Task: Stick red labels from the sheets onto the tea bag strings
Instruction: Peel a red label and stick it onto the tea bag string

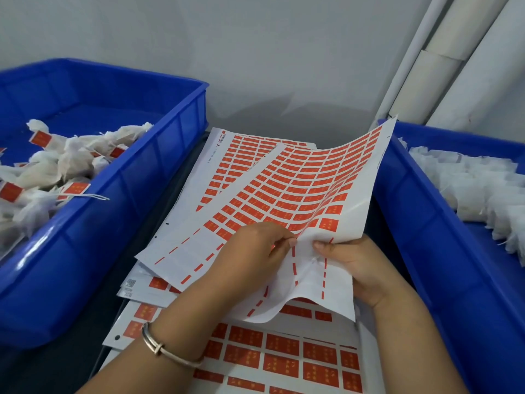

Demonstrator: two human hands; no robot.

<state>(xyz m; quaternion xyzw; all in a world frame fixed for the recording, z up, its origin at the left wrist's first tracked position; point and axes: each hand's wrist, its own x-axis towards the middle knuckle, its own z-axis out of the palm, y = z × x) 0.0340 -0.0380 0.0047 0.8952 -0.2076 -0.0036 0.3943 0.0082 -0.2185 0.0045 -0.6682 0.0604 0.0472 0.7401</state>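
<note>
A top sheet of red labels [298, 183] lies curled over a stack of label sheets [284, 354] between two blue bins. My right hand [360, 265] grips the sheet's lifted right edge, thumb on top. My left hand [255, 251] pinches at the sheet by a red label near the peeled, bare rows. Tea bags with red labels [56, 166] fill the left blue bin [159, 172]. Plain white tea bags [468, 189] lie in the right blue bin [420, 223].
A grey wall and white pipes [443, 61] rise behind the bins. One string [96, 197] hangs over the left bin's rim. A silver bangle [162, 351] circles my left wrist. The dark tabletop [93, 317] shows between left bin and sheets.
</note>
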